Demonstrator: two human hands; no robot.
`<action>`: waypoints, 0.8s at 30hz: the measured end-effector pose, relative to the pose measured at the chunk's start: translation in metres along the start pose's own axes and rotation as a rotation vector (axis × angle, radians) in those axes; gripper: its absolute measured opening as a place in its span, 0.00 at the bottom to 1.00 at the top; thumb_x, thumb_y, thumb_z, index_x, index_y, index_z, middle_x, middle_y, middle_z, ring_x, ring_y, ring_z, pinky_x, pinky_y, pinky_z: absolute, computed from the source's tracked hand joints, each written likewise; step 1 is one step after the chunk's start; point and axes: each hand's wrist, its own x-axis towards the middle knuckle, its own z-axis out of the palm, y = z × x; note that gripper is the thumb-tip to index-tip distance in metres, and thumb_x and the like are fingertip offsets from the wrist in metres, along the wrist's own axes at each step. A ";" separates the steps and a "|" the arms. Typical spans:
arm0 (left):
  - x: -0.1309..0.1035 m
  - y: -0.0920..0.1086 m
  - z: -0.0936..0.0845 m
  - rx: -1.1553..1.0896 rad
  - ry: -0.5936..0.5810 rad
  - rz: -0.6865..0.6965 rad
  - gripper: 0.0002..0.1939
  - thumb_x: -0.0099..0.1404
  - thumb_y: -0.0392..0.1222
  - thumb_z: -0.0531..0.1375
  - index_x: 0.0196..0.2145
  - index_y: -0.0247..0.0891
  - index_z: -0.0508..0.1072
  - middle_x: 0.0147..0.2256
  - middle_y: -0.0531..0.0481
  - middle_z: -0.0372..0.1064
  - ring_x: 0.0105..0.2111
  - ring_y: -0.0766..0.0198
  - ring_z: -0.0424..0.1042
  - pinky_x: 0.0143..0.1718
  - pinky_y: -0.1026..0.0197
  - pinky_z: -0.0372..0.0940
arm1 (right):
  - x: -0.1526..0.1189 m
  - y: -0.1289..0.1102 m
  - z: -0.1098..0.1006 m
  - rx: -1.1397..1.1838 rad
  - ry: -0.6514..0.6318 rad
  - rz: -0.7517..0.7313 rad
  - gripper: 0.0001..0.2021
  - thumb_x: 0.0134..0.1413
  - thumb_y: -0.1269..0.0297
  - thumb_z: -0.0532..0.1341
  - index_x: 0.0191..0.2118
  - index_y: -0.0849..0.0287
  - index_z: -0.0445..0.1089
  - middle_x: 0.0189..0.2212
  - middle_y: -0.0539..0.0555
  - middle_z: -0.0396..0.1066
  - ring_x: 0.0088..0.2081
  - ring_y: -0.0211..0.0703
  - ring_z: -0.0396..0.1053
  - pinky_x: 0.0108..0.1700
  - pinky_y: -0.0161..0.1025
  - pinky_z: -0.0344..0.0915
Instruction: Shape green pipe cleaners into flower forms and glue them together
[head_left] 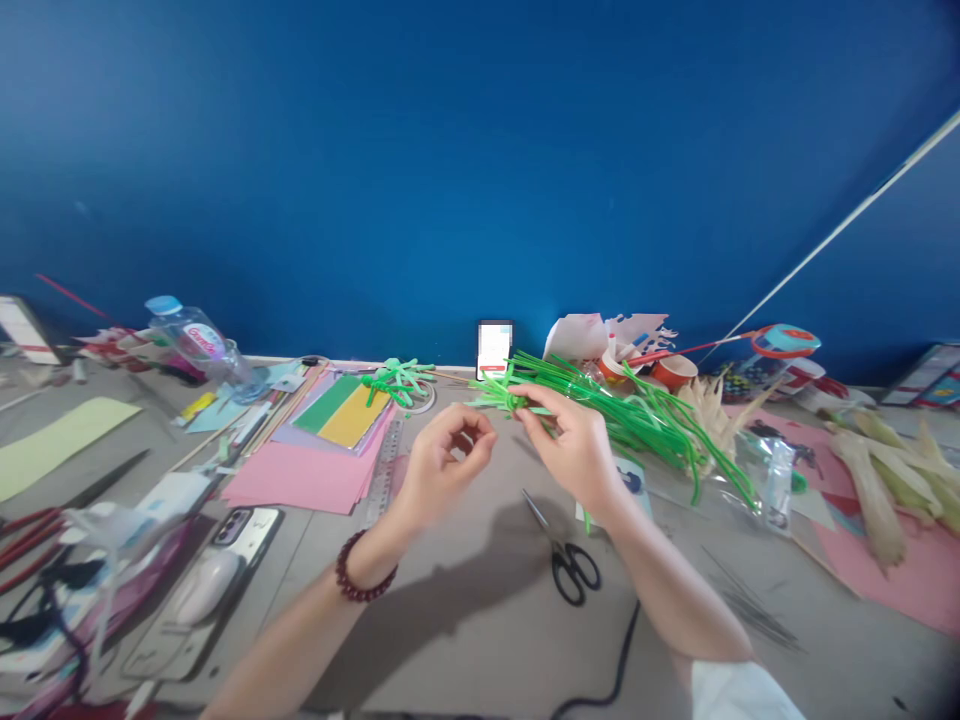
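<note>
My right hand (pixel 571 440) pinches a small green pipe-cleaner piece (pixel 495 393) with spreading strands, held above the table in front of the phone. My left hand (pixel 446 462) is a little to the left and nearer, with thumb and fingers curled together into a ring. Whether anything thin is between those fingertips is too small to tell. A bundle of long green pipe cleaners (pixel 637 425) lies just beyond and to the right of my right hand. Below the hands, black-handled scissors (pixel 566 560) rest on the table, blades pointing away.
A phone (pixel 494 350) leans upright against the blue wall. Leftward lie pink paper sheets (pixel 300 482), a clear ruler (pixel 385 470), finished-looking green pipe-cleaner shapes (pixel 405 375), a plastic bottle (pixel 196 335) and another phone (pixel 244 530). Dried husks (pixel 870 490) lie on the right.
</note>
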 end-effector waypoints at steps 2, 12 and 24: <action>0.000 0.000 -0.001 -0.085 -0.032 -0.063 0.07 0.64 0.43 0.58 0.31 0.37 0.68 0.28 0.53 0.63 0.25 0.70 0.64 0.25 0.67 0.61 | 0.003 0.002 -0.002 0.087 -0.025 0.057 0.13 0.56 0.68 0.57 0.46 0.54 0.73 0.41 0.54 0.76 0.38 0.43 0.76 0.41 0.40 0.73; 0.007 -0.002 -0.006 -0.289 -0.064 -0.096 0.13 0.69 0.49 0.48 0.30 0.40 0.58 0.26 0.56 0.58 0.21 0.71 0.58 0.22 0.65 0.59 | 0.016 0.006 -0.007 0.592 -0.177 0.306 0.14 0.47 0.58 0.66 0.41 0.57 0.75 0.37 0.53 0.77 0.39 0.43 0.75 0.48 0.46 0.73; 0.031 -0.047 -0.032 0.269 0.163 -0.029 0.23 0.65 0.50 0.54 0.16 0.39 0.55 0.14 0.58 0.50 0.16 0.71 0.52 0.19 0.64 0.48 | 0.018 0.008 -0.014 0.638 -0.265 0.377 0.16 0.47 0.59 0.67 0.42 0.58 0.74 0.36 0.53 0.76 0.34 0.39 0.76 0.40 0.42 0.76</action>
